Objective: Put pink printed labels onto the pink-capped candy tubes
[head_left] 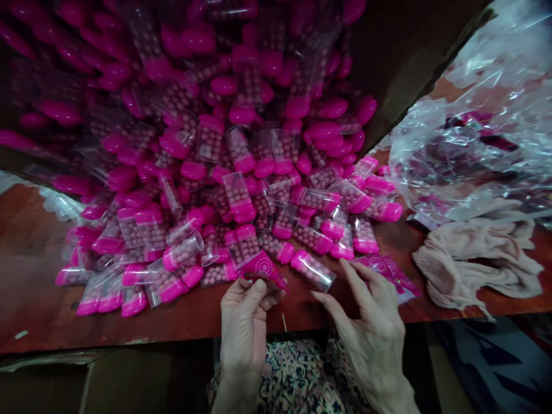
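My left hand (248, 313) pinches a pink printed wrapper (263, 270) with a swirl pattern, thumb on top, at the near side of the pile. My right hand (366, 316) has its thumb and fingers apart, close to a clear container with a pink cap (313, 269) that lies on its side on the table. Nothing shows between those fingers. Just beyond the right fingers a flat stack of pink swirl wrappers (388, 276) rests on the table. Both hands are in front of a large heap of pink-capped clear containers (241, 195) filled with small pinkish balls.
The heap spills from a dark, open box (401, 69) onto the reddish-brown table (181, 322). A crumpled pale cloth glove (478, 259) lies at the right. Behind it are shiny clear plastic bags (474, 149). Patterned clothing (293, 374) shows below the table edge.
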`<action>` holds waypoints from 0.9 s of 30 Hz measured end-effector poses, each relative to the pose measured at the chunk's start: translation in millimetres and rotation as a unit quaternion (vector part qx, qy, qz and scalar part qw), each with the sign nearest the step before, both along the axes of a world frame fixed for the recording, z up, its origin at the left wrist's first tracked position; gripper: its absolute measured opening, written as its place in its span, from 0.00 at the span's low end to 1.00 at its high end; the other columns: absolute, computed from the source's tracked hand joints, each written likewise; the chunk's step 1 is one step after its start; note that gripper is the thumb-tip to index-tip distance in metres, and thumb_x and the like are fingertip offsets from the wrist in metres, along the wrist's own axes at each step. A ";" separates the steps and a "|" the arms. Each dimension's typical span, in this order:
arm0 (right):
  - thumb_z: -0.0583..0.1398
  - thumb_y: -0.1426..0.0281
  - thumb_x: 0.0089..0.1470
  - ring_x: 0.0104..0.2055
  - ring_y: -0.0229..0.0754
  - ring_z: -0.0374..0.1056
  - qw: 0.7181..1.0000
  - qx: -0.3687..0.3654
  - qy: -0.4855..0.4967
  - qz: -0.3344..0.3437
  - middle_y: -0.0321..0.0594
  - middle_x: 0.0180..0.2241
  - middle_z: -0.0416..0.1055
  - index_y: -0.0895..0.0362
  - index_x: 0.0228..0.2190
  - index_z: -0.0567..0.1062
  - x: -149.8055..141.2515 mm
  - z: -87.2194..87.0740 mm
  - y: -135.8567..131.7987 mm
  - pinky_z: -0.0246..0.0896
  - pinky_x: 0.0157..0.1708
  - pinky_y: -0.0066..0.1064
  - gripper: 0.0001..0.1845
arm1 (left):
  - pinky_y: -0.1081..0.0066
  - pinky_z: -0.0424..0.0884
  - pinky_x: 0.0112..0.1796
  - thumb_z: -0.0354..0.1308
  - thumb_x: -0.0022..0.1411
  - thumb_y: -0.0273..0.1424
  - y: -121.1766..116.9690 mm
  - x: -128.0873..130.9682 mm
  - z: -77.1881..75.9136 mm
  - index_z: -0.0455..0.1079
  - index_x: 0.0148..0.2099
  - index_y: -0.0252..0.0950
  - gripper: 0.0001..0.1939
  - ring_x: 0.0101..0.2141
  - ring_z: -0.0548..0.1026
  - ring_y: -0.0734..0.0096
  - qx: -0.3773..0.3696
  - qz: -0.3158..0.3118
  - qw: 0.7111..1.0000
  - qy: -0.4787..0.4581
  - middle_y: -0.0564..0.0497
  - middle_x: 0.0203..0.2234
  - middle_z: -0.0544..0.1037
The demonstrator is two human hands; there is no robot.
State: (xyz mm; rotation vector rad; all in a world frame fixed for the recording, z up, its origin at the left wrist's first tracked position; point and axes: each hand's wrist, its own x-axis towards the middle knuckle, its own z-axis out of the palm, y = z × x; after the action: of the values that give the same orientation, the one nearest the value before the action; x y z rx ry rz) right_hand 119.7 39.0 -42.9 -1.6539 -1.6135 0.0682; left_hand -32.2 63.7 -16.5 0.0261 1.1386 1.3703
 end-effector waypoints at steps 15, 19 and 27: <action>0.59 0.79 0.53 0.31 0.39 0.65 0.969 -0.033 0.199 0.143 0.37 0.28 0.70 0.57 0.29 0.73 -23.9 30.6 14.1 0.65 0.30 0.32 0.06 | 0.75 0.70 0.39 0.68 0.46 0.27 -10.0 9.4 -2.0 0.76 0.40 0.37 0.15 0.33 0.75 0.73 0.111 -0.168 0.979 0.034 0.50 0.32 0.81; 0.57 0.79 0.55 0.34 0.39 0.64 0.970 -0.033 0.157 0.184 0.39 0.31 0.69 0.58 0.34 0.72 -14.8 28.2 14.0 0.65 0.32 0.33 0.07 | 0.79 0.69 0.33 0.66 0.49 0.30 -7.3 5.0 -2.4 0.77 0.33 0.34 0.07 0.27 0.73 0.78 0.075 -0.147 0.980 0.114 0.52 0.25 0.79; 0.55 0.71 0.57 0.41 0.50 0.62 0.995 -0.065 -0.056 0.057 0.51 0.39 0.69 0.63 0.42 0.72 -2.1 6.3 10.2 0.64 0.38 0.45 0.12 | 0.80 0.65 0.19 0.70 0.42 0.31 0.1 -2.0 -1.7 0.75 0.28 0.34 0.09 0.20 0.70 0.79 0.014 -0.056 0.998 0.018 0.54 0.20 0.77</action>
State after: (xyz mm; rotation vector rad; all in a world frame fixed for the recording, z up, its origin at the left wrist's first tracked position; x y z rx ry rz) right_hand 117.6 49.2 -36.5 -1.6872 -1.8219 0.1443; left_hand -34.2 63.8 -18.3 0.1329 1.1315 1.2908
